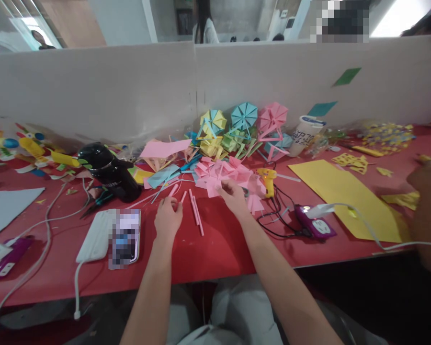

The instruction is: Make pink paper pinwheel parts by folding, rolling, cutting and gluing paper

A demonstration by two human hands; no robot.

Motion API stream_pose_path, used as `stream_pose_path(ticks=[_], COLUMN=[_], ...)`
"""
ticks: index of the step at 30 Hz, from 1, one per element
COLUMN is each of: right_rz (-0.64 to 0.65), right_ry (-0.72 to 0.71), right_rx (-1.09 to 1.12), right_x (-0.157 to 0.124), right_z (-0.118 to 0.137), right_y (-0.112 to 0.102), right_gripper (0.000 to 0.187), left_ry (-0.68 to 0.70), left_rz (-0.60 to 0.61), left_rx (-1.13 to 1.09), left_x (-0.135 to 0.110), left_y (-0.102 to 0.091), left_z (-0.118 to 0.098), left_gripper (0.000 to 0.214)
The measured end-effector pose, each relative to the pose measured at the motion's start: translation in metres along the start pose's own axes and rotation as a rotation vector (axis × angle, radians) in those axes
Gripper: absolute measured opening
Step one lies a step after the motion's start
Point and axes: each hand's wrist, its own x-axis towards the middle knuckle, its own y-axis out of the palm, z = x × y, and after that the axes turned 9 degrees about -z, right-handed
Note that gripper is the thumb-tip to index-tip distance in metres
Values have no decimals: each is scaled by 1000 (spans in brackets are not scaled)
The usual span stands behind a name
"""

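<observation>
My left hand (168, 216) is curled low over the table, its thumb and fingers closed at the lower end of a thin pink paper stick (183, 196). A second stick sticks out beyond the same fingertips, partly hidden by the hand. Two more pink paper sticks (195, 211) lie side by side between my hands. My right hand (233, 195) pinches the edge of a folded pink paper piece (214, 186), at the front of a heap of pink folded pieces (233, 168). A yellow glue gun (269, 181) stands right of the heap.
Behind the heap are finished paper umbrellas (244, 115) and a paper cup (304, 135). Leftward are a black bottle (111, 175), a phone (126, 237) and a white power bank (97, 235). A purple power strip (314, 223) and yellow sheet (345, 201) lie right, near another person's arm (429, 211).
</observation>
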Motion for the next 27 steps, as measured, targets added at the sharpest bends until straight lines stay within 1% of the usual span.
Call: stream_pose_path(ticks=[1,2,4,6,8,10,13,15,17,24,26,27], right_rz=[3,6,9,5,10,15,12,22,31,22,21,20], right_ry=[0,-4,-16,-27,-26,-19,-5,-3,-7,-24,-29,-31], right_rx=[-1,-5,-26,-48,-52,-44,-31,-28,-30,-56,-55,-55], right_x=[0,0,0,-1,-1,-1,-1,-1,-1,-3,-3,-3], right_z=[0,0,1,2,2,1,0,0,2,7,8,8], right_y=[0,0,-1,-1,-1,0,1,2,1,0,0,0], right_gripper=[40,40,39,38,38,38,40,40,40,44,45,46], left_ry=[0,3,8,33,58,66,96,128,140,122,111,106], left_rz=[5,37,139,194,192,167,140,140,152,173,145,116], left_rx=[20,33,57,108,145,155,173,199,214,146,134,136], left_x=[0,-1,-5,-8,-11,-12,-13,-13,-13,-9,-8,-7], left_y=[0,0,1,3,5,7,8,9,10,9,7,5], left_z=[-2,-5,-11,-16,-18,-18,-20,-20,-20,-12,-11,-10], left_gripper=[7,9,13,9,3,4,12,17,18,12,10,14])
